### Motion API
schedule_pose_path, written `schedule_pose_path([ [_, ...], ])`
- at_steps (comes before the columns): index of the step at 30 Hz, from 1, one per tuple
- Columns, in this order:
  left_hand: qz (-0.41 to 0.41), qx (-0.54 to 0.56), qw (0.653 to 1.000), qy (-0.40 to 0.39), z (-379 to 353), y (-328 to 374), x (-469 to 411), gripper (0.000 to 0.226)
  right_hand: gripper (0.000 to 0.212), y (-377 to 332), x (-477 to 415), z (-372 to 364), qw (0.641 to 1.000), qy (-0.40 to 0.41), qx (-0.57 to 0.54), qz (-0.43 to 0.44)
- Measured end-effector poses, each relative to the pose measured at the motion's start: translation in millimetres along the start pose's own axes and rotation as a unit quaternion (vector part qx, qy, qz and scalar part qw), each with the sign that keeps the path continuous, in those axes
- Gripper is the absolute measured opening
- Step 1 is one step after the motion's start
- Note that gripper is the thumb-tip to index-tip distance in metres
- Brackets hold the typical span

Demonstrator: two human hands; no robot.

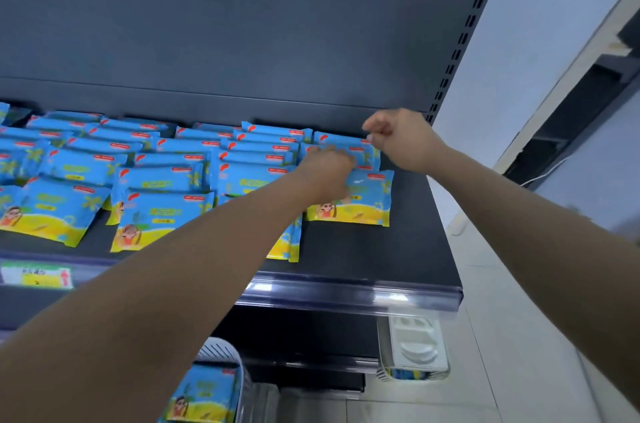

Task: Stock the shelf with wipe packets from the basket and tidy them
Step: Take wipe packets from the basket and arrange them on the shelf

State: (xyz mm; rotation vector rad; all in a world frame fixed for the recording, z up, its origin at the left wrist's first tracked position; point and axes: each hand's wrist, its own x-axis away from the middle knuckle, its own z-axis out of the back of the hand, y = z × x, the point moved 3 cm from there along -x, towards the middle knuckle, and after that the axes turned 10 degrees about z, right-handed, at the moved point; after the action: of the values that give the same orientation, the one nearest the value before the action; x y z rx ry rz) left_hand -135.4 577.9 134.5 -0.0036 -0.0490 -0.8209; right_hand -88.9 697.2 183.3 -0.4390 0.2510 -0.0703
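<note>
Blue-and-yellow wipe packets [162, 215] lie in several overlapping rows on a dark shelf [363, 263]. My left hand [327, 173] rests palm down on the rightmost row, its fingers on a packet [367, 201] at the front of that row. My right hand [398, 135] is at the back right end of the same row, fingers curled and pinching the top edge of a rear packet [341, 139]. Below the shelf, a pale basket [225, 357] holds more packets [204, 398], partly hidden behind my left forearm.
The shelf's back panel rises behind the rows, with a slotted upright [460, 42] at the right end. A price label [36, 275] sits on the front rail at left. A wire rack with a white tray [415, 346] stands on the tiled floor at lower right.
</note>
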Motion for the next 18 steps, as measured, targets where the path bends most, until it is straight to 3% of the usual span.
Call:
schedule_pose_path([
  [3, 0.012, -0.008, 0.998, 0.053, -1.7, -6.8, -0.3, 0.056, 0.028, -13.1, 12.7, -3.4, 0.999, 0.027, 0.02, 0.008],
  [6, 0.017, 0.05, 0.994, 0.091, 3.9, -24.1, 17.0, 0.049, 0.028, -31.1, 22.4, -9.1, 0.998, 0.055, 0.021, 0.017],
  [13, 0.025, 0.17, 0.96, 0.222, 6.1, -125.9, 136.4, 0.034, 0.023, -146.1, 65.5, -69.1, 0.982, 0.1, 0.011, 0.16],
  [18, 0.073, 0.167, 0.969, 0.167, -47.2, -207.2, 242.9, 0.033, 0.024, -232.5, 107.1, -180.0, 0.974, 0.025, -0.009, 0.225],
])
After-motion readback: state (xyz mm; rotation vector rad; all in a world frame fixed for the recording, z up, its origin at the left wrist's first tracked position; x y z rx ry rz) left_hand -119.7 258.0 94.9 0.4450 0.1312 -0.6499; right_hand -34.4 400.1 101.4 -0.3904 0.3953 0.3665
